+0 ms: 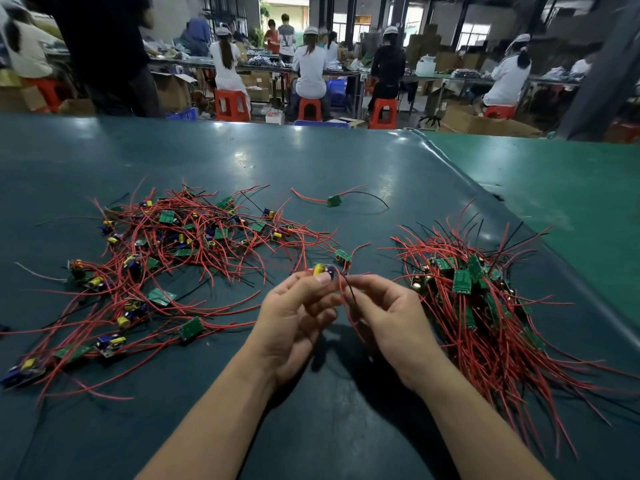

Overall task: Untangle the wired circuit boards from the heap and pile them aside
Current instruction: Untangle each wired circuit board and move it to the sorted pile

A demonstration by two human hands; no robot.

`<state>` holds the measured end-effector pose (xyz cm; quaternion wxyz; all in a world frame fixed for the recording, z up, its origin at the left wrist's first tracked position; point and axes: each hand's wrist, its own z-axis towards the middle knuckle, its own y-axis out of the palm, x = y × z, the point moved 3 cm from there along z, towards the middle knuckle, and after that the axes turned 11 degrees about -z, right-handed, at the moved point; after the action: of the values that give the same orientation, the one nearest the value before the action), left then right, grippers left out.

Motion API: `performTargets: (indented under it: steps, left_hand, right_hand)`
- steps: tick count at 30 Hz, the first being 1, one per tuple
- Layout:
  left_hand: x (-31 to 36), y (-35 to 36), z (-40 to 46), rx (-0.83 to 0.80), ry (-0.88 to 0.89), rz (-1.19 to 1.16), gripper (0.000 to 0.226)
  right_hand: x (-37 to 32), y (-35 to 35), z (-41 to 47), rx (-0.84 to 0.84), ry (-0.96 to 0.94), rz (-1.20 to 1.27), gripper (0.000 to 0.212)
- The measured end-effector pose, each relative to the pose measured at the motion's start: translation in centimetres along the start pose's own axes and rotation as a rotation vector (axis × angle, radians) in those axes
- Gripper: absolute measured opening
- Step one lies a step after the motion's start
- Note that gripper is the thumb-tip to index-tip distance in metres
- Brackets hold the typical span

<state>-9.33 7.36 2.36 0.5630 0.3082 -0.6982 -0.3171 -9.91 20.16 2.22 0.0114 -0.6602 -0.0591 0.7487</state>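
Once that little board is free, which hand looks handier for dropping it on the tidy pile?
Probably the right hand: the neat pile lies on its side, close by. It pinches the wires, while the left hand holds the board and would have to cross over.

**Boards: tangled heap left, sorted pile right**

Tangled heap (166,258) of small green circuit boards with red and black wires sprawls centre-left; neater pile (485,299) lies right, wires fanned; one board (325,271) sits centre; lone board (334,201) lies upper centre.
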Motion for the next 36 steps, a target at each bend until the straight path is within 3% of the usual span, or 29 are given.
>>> performTargets:
  steps: [5,8,12,17,24,30,34,36]
  left_hand:
    - [-0.1,0.1,0.1,-0.027,-0.057,-0.04,0.017]
    - [-0.5,0.1,-0.1,-0.044,-0.019,0.096,0.028]
    - [-0.9,0.2,-0.1,-0.04,0.008,0.193,0.024]
    - [-1.2,0.2,0.0,-0.096,-0.001,0.188,0.01]
    - [-1.3,0.2,0.2,-0.106,0.043,0.167,0.006]
    - [-1.6,0.1,0.1,-0.162,0.106,0.243,0.014]
    - [-1.5,0.1,0.1,-0.168,0.118,0.234,0.029]
    - [-1.4,0.2,0.1,-0.147,0.126,0.231,0.028]
  right_hand:
    - [-0.7,0.5,-0.5,-0.129,-0.039,0.072,0.024]
    - [-0.8,0.2,-0.3,-0.033,-0.069,0.071,0.026]
    - [-0.8,-0.4,-0.2,0.117,-0.016,0.112,0.015]
    - [-0.5,-0.2,-0.2,0.089,0.148,0.24,0.022]
    - [-0.6,-0.4,-0.1,0.124,0.094,0.158,0.025]
    - [-0.3,-0.5,0.0,0.149,0.082,0.224,0.028]
    - [-0.5,-0.9,0.3,0.192,0.063,0.294,0.016]
    - [-0.7,-1.5,0.5,0.237,0.036,0.351,0.025]
